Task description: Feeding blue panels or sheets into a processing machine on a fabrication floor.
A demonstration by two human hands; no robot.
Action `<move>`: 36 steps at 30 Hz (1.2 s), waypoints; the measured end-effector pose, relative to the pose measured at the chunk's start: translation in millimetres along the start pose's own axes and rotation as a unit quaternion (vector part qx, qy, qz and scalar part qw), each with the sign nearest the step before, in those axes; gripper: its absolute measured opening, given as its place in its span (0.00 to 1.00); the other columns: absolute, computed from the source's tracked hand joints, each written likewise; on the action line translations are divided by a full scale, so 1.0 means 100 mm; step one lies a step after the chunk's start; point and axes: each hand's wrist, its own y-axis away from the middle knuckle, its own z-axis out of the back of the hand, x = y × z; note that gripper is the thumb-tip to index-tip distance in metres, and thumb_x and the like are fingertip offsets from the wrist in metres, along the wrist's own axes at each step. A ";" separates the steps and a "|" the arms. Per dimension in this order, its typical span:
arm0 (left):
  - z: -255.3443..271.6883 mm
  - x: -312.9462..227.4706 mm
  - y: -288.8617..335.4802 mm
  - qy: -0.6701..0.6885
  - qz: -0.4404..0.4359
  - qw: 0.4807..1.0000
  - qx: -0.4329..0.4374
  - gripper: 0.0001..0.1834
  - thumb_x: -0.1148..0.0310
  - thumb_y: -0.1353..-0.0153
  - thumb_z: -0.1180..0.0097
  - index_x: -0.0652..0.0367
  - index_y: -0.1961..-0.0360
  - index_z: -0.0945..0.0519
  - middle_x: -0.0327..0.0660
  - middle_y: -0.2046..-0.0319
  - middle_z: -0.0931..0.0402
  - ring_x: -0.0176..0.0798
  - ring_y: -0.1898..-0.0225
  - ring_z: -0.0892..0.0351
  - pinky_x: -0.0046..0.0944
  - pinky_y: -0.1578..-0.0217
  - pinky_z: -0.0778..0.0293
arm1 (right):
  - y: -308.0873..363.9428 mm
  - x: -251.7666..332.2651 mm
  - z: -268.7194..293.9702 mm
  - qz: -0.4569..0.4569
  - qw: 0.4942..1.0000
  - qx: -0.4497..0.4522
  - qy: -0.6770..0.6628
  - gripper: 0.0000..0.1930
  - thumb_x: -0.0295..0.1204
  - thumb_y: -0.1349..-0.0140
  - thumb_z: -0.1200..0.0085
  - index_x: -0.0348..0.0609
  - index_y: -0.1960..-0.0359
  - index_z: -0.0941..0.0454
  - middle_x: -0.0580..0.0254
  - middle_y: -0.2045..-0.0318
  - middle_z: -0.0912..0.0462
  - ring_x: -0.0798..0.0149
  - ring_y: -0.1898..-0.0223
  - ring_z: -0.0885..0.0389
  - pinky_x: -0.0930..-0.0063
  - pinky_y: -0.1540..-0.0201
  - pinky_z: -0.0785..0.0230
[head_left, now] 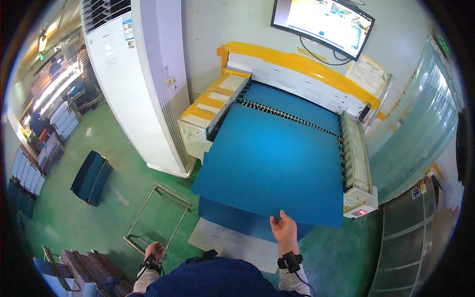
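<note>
A large blue sheet (274,158) lies over the roller machine (356,156), its far end reaching the rollers and its near end hanging out toward me. My right hand (283,230) is closed at the sheet's near edge, thumb and fingers touching it. Beyond the row of black-and-white rollers (287,115) lies another blue sheet (297,102). Below the near edge, a stack of blue sheets (237,218) rests by a pale board (213,237). My left hand (155,251), fingers curled and nothing visible in them, is beside a metal frame stand (175,230).
A tall white air conditioner (133,84) stands left of the machine. On the green floor sits a dark blue bin (92,177). Stacked brown sheets (81,267) are at lower left, a grey rack (405,242) at right. A monitor (324,24) hangs on the wall. People work far left.
</note>
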 end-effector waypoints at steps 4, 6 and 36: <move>-0.07 0.05 0.04 0.021 0.009 1.000 0.018 0.07 0.69 0.38 0.47 0.62 0.64 0.26 0.44 0.71 0.25 0.42 0.75 0.28 0.41 0.76 0.28 | -0.03 0.07 -0.01 0.017 1.000 0.000 -0.003 0.05 0.26 0.37 0.45 0.40 0.64 0.27 0.59 0.66 0.24 0.57 0.67 0.24 0.65 0.61 0.25; -0.10 0.07 0.07 0.016 0.002 1.000 -0.003 0.06 0.69 0.38 0.47 0.62 0.65 0.26 0.43 0.71 0.25 0.42 0.74 0.27 0.41 0.76 0.28 | -0.10 0.11 0.03 0.012 1.000 0.010 -0.008 0.05 0.26 0.37 0.45 0.40 0.64 0.27 0.59 0.66 0.24 0.58 0.67 0.24 0.65 0.61 0.24; -0.11 0.13 0.19 -0.031 -0.010 0.998 -0.059 0.12 0.68 0.36 0.51 0.64 0.56 0.26 0.48 0.64 0.23 0.48 0.67 0.23 0.45 0.72 0.27 | -0.42 0.24 -0.18 -0.005 0.999 0.035 0.008 0.08 0.28 0.37 0.45 0.39 0.63 0.30 0.56 0.70 0.25 0.55 0.66 0.23 0.63 0.57 0.24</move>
